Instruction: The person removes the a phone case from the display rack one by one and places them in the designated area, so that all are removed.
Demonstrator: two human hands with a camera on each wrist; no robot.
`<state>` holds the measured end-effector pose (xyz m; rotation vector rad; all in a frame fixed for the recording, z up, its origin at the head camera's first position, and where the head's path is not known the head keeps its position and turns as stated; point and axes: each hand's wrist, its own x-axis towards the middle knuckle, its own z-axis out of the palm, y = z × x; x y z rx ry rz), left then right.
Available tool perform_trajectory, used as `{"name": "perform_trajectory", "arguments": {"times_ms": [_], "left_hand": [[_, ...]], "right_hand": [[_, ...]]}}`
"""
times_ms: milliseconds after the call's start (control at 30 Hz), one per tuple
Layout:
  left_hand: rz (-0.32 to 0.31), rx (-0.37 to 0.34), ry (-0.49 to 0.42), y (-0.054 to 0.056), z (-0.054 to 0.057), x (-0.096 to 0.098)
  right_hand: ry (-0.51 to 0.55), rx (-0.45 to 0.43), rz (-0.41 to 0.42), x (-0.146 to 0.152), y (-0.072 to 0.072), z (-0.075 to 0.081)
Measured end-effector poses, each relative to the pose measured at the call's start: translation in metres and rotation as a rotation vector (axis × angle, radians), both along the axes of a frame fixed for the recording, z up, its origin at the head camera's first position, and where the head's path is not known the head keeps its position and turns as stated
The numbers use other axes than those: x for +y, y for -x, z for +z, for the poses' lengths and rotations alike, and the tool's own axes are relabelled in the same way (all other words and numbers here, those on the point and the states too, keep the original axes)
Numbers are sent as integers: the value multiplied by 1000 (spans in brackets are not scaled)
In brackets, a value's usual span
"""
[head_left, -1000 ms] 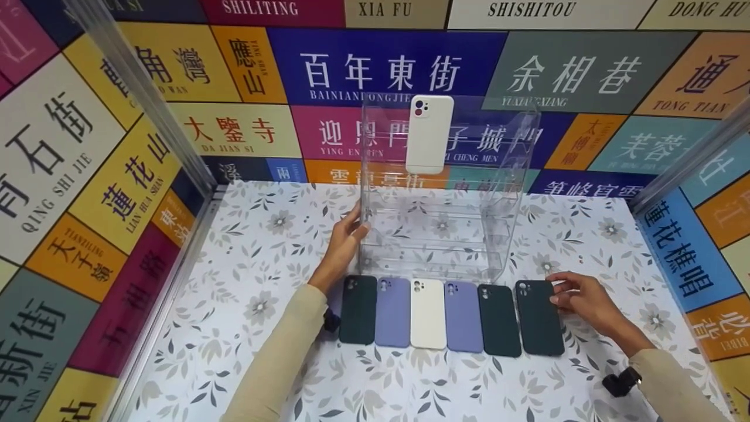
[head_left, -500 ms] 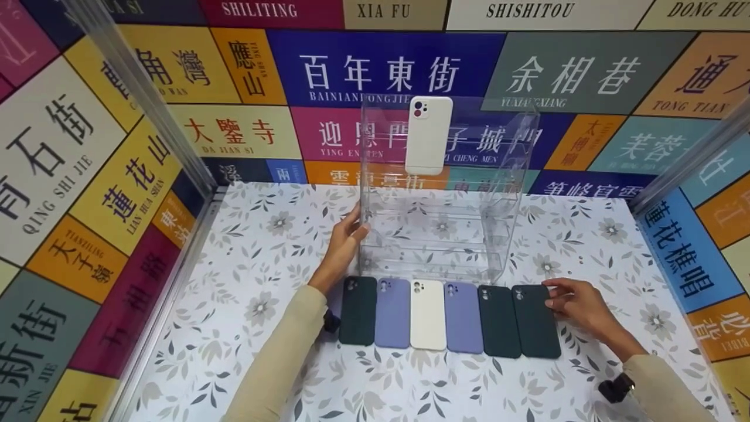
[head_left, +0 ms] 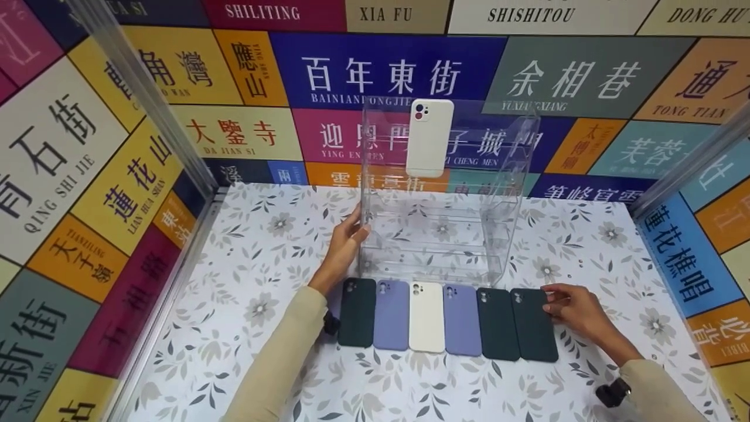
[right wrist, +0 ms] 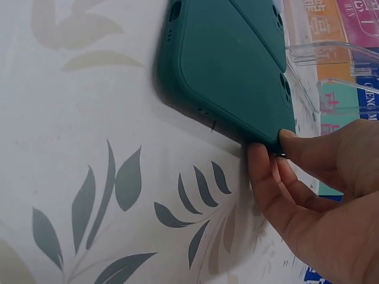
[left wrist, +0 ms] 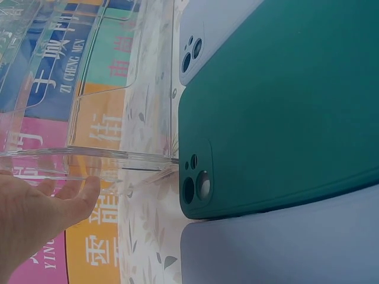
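Note:
My left hand (head_left: 343,249) grips the left side of a clear stepped display rack (head_left: 433,266); in the left wrist view the thumb lies along its transparent side panel. Along the rack's front lies a row of phone cases: a dark green one (head_left: 357,313), a lavender one (head_left: 391,316), a cream one (head_left: 426,319), a second lavender one (head_left: 463,322) and two more dark green ones. My right hand (head_left: 577,313) pinches the upper right corner of the rightmost dark green phone case (head_left: 534,325), thumb on top in the right wrist view. That case lies right beside its green neighbour.
A cream phone case (head_left: 430,140) with camera cutouts stands upright on the rack's top tier. The table has a white leaf-patterned cloth (head_left: 263,252). Panels of coloured name signs (head_left: 387,67) wall in the back and both sides, with metal posts at the corners.
My right hand has drawn the rightmost dark green phone case left and slightly nearer, bringing it up to its green neighbour. My left hand stays on the rack.

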<state>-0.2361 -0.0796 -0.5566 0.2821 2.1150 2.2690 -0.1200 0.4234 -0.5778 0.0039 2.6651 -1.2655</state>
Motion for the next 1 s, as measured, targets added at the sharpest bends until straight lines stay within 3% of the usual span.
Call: {"name": "perform_trajectory", "arguments": {"times_ms": [300,767,1000], "left_hand": [[10,1,6,1,1,1],[2,-5,-14,-1,0,-1],[5,-16,-11,0,1,0]], "right_hand": [[-38,11,5,0,3,8],[-82,330,-75,-3,27,56],[-82,408,-133,-7,39,79]]}}
